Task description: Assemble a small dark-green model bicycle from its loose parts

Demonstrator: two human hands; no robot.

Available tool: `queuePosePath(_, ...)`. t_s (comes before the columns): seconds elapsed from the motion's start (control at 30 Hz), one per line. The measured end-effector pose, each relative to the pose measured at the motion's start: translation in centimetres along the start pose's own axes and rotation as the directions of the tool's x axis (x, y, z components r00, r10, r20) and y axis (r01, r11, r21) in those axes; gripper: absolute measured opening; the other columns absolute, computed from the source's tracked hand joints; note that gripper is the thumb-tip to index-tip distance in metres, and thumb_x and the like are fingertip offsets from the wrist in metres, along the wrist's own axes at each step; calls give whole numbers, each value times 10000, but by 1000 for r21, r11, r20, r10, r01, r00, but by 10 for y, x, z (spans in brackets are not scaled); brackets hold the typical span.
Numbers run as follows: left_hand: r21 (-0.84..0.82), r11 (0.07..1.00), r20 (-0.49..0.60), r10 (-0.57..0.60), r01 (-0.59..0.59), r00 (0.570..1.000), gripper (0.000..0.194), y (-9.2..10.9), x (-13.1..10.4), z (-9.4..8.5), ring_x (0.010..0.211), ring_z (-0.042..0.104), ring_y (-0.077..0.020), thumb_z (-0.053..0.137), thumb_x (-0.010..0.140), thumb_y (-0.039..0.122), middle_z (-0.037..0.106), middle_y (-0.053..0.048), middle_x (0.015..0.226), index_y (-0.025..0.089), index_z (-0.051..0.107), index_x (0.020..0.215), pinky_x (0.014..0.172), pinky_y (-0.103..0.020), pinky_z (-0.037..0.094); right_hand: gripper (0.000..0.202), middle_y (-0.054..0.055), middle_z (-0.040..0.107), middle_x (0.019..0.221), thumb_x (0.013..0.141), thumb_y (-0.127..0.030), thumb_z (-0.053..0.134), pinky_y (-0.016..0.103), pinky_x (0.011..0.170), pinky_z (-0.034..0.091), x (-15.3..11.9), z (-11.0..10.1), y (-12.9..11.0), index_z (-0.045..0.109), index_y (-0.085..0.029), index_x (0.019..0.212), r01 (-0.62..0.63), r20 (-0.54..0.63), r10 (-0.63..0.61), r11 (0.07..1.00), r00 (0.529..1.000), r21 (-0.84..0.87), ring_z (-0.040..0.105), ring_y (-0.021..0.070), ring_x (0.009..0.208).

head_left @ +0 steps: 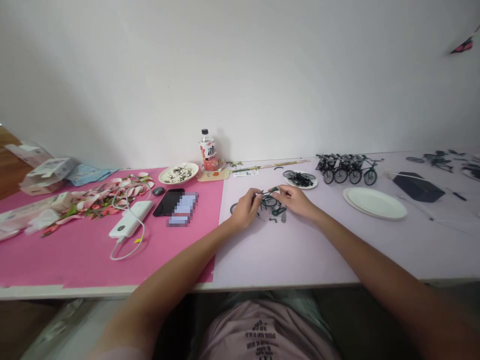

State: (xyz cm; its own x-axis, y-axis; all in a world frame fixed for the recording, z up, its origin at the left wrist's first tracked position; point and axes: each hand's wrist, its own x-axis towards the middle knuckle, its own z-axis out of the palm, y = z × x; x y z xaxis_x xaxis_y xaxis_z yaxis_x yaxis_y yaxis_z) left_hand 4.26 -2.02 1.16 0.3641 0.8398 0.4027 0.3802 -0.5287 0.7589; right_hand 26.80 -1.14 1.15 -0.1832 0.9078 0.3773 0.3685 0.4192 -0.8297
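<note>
Step in hand: apparently, bicycle assembly. Left hand (245,210) and right hand (298,201) each pinch the miniature bicycle frame (267,192) in a narrow grip, between the front and rear edges of the surface (300,260). The next move calls for steady alignment near the loose parts (278,212).

Two bare hands, one left hand (246,207) and one right hand (296,200), are pinching one thin, dark green bicycle part (269,192). Four small dark bicycles (343,164) are standing in a row at the far right. Two white oval plates (377,202) are lying stacked nearer, beside one black angular box (418,186). One round white plate (308,186) is holding black pieces too tangled to count. Leftward, one cream plate (162,175), one clear red-labelled plastic bottle (209,152), one white rectangular power bank (131,219) and one dark rounded mouse-like object (158,191) are resting.
</note>
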Motion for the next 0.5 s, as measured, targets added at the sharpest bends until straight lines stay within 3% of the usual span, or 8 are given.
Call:
queuePosePath(0.17, -119, 989, -116, -97, 83, 988, 348, -8, 9, -1, 719, 536, -156, 421, 1073, 471, 543, 9, 759, 188, 616, 1019, 723, -283, 462, 535, -26, 490, 690, 903, -608, 674, 341, 787, 537, 7, -24, 11, 766, -155, 1172, -37, -42, 31, 988, 999, -148, 510, 157, 649)
queuePosePath(0.3, -346, 927, -186, -217, 143, 958, 356, -16, 22, -8, 648, 494, -134, 463, 1055, 484, 485, 23, 706, 169, 599, 961, 648, -257, 488, 403, 38, 624, 735, 910, -515, 650, 316, 711, 479, 11, -45, 15, 781, -164, 1057, -151, -151, 100, 915, 983, -374, 569, 190, 671)
queuePosePath(0.4, -457, 869, -194, -307, 191, 932, 289, -17, 29, -15, 589, 443, -115, 522, 1035, 429, 412, 56, 638, 168, 585, 929, 615, -231, 483, 358, 58, 664, 728, 885, -500, 685, 300, 633, 392, 10, -50, 13, 799, -172, 972, -241, -109, 217, 795, 970, -557, 573, 197, 656)
queuePosePath(0.5, -525, 815, -178, -388, 246, 904, 214, -15, 32, -20, 545, 413, -93, 545, 1025, 359, 405, 72, 622, 170, 574, 928, 596, -207, 468, 370, 55, 686, 710, 842, -523, 743, 293, 601, 346, 8, -46, 11, 823, -188, 976, -287, -46, 335, 720, 941, -632, 587, 196, 640)
